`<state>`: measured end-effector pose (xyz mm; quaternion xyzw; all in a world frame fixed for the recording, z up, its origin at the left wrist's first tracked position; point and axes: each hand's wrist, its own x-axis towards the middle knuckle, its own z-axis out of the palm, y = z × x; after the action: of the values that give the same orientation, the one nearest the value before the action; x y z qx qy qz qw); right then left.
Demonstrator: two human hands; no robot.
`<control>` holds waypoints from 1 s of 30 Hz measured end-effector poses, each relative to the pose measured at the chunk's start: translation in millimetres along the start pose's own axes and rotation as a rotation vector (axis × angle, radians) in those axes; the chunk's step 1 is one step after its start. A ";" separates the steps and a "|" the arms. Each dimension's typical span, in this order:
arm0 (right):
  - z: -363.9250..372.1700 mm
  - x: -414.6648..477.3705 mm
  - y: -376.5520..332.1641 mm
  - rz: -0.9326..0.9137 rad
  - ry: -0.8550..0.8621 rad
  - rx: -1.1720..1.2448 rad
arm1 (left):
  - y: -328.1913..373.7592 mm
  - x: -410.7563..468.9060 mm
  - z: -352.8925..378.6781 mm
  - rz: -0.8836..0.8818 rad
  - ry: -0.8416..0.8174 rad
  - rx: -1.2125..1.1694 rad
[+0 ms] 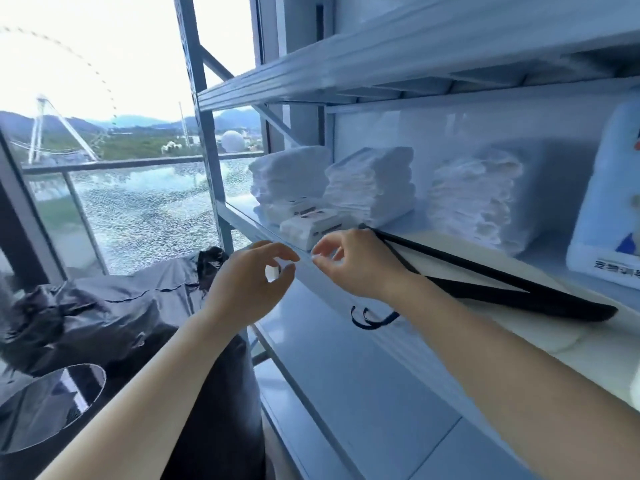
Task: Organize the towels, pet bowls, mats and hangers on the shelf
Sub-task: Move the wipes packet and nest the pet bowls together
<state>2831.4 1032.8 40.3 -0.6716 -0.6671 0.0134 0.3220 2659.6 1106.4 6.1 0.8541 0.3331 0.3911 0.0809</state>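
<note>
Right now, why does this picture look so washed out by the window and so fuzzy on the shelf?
Head view: the sky outside is overexposed to plain white. Head view: the towel stacks and the upper shelf are smeared, probably by motion blur. Head view: the window frame leans and the shelf lines splay, probably from the wide-angle lens.

We are looking through a large window (104, 81) where bright daylight is pouring in. Beyond the glass, water (145, 209), green hills (138, 143) and a white dome (231, 141) are showing. A pale metal shelving frame (204, 133) is standing beside black plastic sheeting (121, 306).
</note>
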 end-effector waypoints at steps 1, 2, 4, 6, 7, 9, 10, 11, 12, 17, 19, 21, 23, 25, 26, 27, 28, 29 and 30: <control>5.1 16.9 4.0 -0.005 -0.004 -0.020 | -10.5 10.0 3.8 0.000 0.009 0.001; 11.1 32.9 8.5 -0.006 -0.010 -0.037 | -20.2 20.7 8.1 -0.005 0.012 0.000; 27.2 59.8 18.1 -0.006 -0.047 -0.071 | -40.1 43.1 17.6 -0.026 -0.008 0.004; 45.7 83.5 27.3 0.001 -0.101 -0.109 | -61.7 64.0 26.8 -0.036 -0.063 0.035; 52.3 95.1 32.2 0.005 -0.119 -0.126 | -72.6 73.8 31.1 -0.039 -0.087 0.049; 59.9 118.7 42.3 0.003 -0.130 -0.148 | -93.8 90.7 38.8 -0.042 -0.114 0.052; 61.5 130.6 47.5 -0.005 -0.125 -0.160 | -103.3 98.4 42.1 -0.041 -0.116 0.044; 62.2 141.9 51.9 -0.013 -0.114 -0.170 | -112.1 106.4 45.3 -0.040 -0.116 0.034; 63.2 152.7 55.6 -0.016 -0.099 -0.173 | -120.2 114.5 48.3 -0.037 -0.119 0.024; 81.0 197.1 67.3 0.003 -0.094 -0.210 | -156.4 151.0 70.5 -0.007 -0.187 0.007; 92.7 208.4 71.8 0.033 -0.129 -0.244 | -173.1 164.9 80.8 0.011 -0.206 -0.003; 104.8 216.5 77.7 0.077 -0.149 -0.289 | -189.8 179.0 92.5 0.061 -0.240 -0.003; 112.4 224.2 82.7 0.138 -0.166 -0.333 | -203.4 193.3 104.2 0.117 -0.286 -0.006; 116.4 233.7 85.5 0.219 -0.200 -0.324 | -215.8 209.1 113.3 0.154 -0.295 -0.028; 118.4 238.2 86.3 0.261 -0.220 -0.312 | -222.2 217.7 117.6 0.177 -0.286 -0.034; 120.7 242.4 86.6 0.299 -0.241 -0.312 | -228.9 227.1 121.6 0.205 -0.276 -0.027; 123.1 246.1 86.5 0.330 -0.259 -0.323 | -235.6 236.7 125.1 0.235 -0.277 -0.007; 125.1 249.1 86.2 0.353 -0.271 -0.340 | -242.2 246.0 128.1 0.266 -0.287 0.019; 126.9 251.1 85.9 0.365 -0.277 -0.354 | -248.6 254.4 131.0 0.294 -0.305 0.039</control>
<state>2878.3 1321.0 4.4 -0.8182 -0.5647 0.0461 0.0977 2748.6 1473.4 -26.0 0.9443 0.1961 0.2584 0.0561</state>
